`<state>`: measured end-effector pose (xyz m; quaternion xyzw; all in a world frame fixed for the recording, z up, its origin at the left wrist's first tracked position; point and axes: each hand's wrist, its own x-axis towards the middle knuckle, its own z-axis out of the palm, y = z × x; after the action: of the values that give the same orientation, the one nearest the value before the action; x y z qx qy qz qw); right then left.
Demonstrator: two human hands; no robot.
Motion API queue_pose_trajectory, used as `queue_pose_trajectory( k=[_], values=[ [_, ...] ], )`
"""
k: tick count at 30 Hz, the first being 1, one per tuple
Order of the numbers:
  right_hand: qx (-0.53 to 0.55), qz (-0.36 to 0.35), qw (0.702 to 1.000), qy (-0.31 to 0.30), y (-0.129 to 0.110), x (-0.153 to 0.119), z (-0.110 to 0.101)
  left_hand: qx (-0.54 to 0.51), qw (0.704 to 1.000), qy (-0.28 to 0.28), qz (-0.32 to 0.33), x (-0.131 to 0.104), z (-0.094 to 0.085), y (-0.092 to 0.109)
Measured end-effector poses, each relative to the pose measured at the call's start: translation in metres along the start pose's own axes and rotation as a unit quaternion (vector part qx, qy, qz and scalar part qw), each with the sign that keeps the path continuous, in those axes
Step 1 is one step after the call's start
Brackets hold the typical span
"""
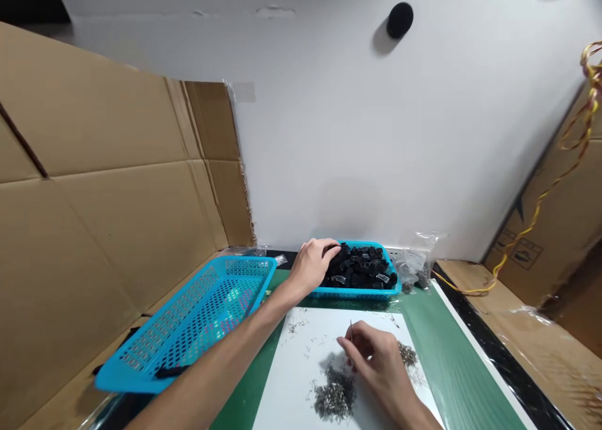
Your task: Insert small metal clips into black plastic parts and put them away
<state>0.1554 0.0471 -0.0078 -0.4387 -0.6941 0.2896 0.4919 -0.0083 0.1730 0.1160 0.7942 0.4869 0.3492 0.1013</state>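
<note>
My left hand (313, 266) reaches over the left side of a small blue basket (350, 294) filled with small black parts (360, 267). Its fingers curl at the pile, and whatever lies between the fingertips is hidden. Over a white board (286, 367), my right hand (379, 358) is closed in a pinch. A thin metal piece (351, 328) sticks up from its fingers. Just below that hand lies a heap of small silvery metal pieces (335, 395). Another heap of small metal pieces (407, 354) sits to its right, partly covered by the hand.
A large blue perforated basket (188, 317) stands at the left, with a dark item near its front. Clear plastic bags (414, 267) lie right of the small basket. Cardboard (117, 167) walls the left side. A yellow-and-red twisted cable (536, 220) hangs at the right.
</note>
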Motion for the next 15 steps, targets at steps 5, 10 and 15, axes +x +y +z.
queue_pose_trajectory(
  k=[5,10,15],
  values=[
    [-0.015,-0.034,0.999,-0.012,-0.001,0.002,0.001,0.051,0.997,-0.051,0.034,0.039,0.023,0.014],
    [-0.019,-0.033,0.999,-0.027,-0.003,0.005,-0.004,0.089,0.986,-0.106,0.092,0.054,0.049,0.020],
    [-0.010,-0.034,0.999,-0.036,-0.007,0.007,-0.012,0.095,0.975,-0.154,0.129,0.049,0.057,0.016]
  ],
)
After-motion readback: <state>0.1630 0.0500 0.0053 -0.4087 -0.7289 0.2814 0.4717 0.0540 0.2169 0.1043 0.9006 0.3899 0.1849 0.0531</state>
